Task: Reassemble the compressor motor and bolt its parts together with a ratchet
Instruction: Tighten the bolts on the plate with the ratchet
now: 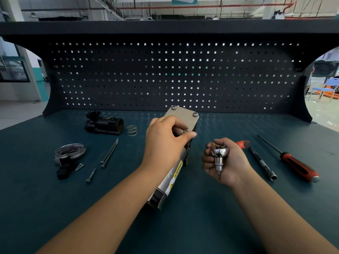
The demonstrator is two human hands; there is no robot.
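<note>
Compressor motor [185, 116] lies mid-bench at an angle, plate end toward the pegboard [165, 74]. Left hand [165, 138] grips its top edge, fingers curled right by a bolt. Right hand [227, 165] is wrapped round the ratchet [218, 153], just off at 3 o'clock. Room to move on the mat [201, 226] at 6 o'clock. Yellow label [177, 170] reads WARNING. Long bolts [109, 153] and a spring [131, 130] sit at 9–10 o'clock, and an orange screwdriver [297, 165] is further out at 3.

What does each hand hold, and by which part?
The left hand grips the compressor motor at its plate end. The right hand holds the ratchet, fingers curled around its head.
</note>
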